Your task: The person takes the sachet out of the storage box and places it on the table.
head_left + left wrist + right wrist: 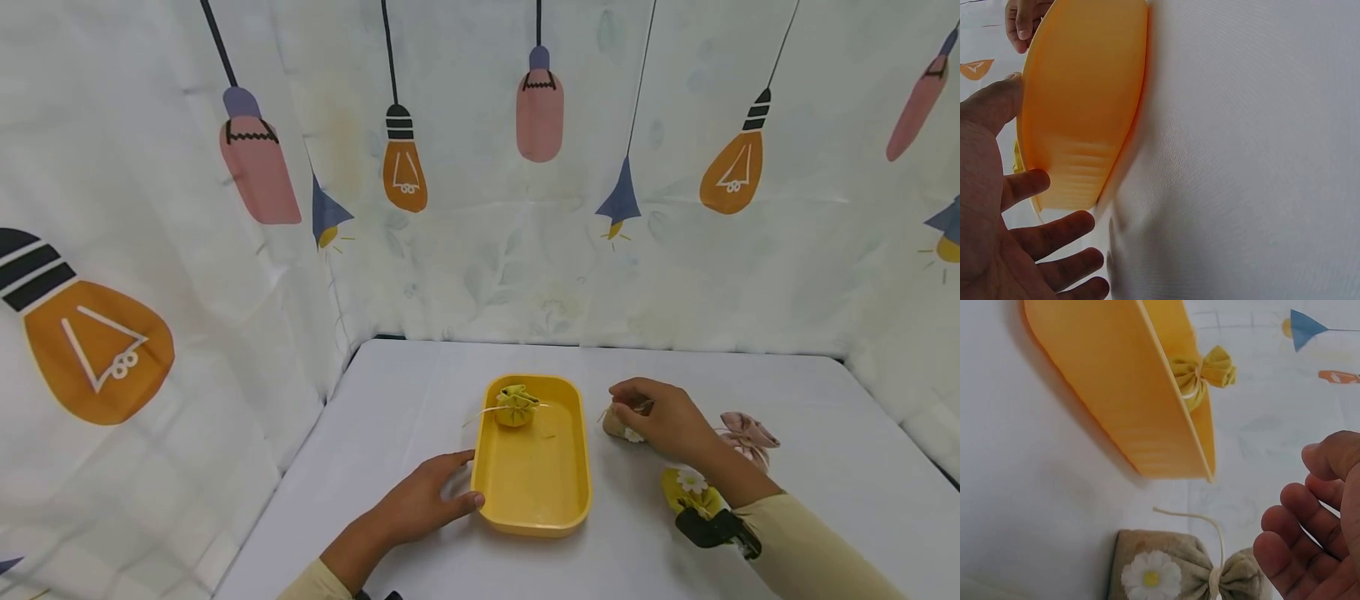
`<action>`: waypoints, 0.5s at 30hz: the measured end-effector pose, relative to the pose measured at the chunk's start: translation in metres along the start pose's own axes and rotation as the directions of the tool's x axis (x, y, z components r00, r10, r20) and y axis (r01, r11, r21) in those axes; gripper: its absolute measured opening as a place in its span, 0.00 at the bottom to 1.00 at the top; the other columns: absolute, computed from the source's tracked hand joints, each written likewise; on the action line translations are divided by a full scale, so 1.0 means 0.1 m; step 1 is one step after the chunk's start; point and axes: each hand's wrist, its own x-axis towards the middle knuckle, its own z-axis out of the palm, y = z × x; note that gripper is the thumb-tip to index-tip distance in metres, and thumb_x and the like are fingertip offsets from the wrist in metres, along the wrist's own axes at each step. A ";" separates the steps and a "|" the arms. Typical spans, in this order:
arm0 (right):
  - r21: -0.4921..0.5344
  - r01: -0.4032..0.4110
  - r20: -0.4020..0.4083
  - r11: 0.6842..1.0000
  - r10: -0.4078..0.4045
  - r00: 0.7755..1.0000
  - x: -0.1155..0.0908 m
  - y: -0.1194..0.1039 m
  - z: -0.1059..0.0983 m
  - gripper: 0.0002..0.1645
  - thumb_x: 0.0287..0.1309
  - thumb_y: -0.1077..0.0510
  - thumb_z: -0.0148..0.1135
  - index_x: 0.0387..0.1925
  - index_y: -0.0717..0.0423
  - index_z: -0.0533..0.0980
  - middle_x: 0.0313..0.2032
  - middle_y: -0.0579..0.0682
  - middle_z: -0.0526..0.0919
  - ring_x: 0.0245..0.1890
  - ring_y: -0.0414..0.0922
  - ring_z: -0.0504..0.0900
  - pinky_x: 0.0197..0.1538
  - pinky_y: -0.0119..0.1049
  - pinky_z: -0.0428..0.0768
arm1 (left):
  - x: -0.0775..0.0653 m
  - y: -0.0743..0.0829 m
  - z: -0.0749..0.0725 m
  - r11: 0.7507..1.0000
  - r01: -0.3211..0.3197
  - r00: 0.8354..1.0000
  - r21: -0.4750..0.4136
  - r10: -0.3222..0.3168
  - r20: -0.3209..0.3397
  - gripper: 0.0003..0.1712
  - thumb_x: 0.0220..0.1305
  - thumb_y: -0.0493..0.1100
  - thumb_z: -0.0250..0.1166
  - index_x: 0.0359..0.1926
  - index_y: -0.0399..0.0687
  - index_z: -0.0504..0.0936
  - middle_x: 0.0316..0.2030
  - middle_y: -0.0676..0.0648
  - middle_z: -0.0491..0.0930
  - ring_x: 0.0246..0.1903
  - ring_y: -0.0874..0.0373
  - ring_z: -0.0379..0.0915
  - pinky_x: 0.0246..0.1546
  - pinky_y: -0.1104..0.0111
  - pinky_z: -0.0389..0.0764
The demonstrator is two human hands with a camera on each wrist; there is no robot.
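A yellow plastic tray (532,479) stands on the white table. My left hand (420,504) is at its near left side, thumb and index fingertip at the rim, the other fingers spread loosely. Inside the tray, toward the far end, sits a small yellow-green drawstring pouch (514,408) with a pale cord. To the right of the tray my right hand (667,421) hovers over a grey-brown drawstring pouch (1154,562) with a white daisy. In the right wrist view, the fingers are loosely bent beside the pouch's gathered neck, with nothing held between them.
A pink pouch (750,435) lies right of my right hand. Under the right wrist is a yellow pouch (677,490) with a white flower, partly covered by the arm and a black wrist strap (708,529). Printed cloth walls (465,275) rise behind the table and at its sides.
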 end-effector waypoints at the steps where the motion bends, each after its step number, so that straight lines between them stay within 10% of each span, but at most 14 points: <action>1: 0.006 0.000 0.006 1.000 0.000 1.000 0.01 0.00 0.01 0.15 0.68 0.54 0.69 0.52 0.54 0.83 0.42 0.44 0.86 0.39 0.43 0.83 0.39 0.38 0.85 | 0.00 0.00 0.00 1.000 0.000 1.000 -0.001 0.000 -0.001 0.47 0.64 0.71 0.65 0.76 0.52 0.67 0.71 0.45 0.68 0.71 0.42 0.61 0.67 0.39 0.64; 15: 0.019 -0.049 0.059 0.999 0.048 0.997 0.16 -0.06 0.17 0.16 0.67 0.51 0.69 0.53 0.52 0.82 0.41 0.44 0.85 0.40 0.43 0.83 0.43 0.41 0.86 | 0.00 -0.01 0.01 1.000 0.002 1.000 -0.003 -0.002 -0.010 0.48 0.64 0.72 0.64 0.76 0.52 0.67 0.71 0.46 0.68 0.71 0.42 0.61 0.67 0.39 0.64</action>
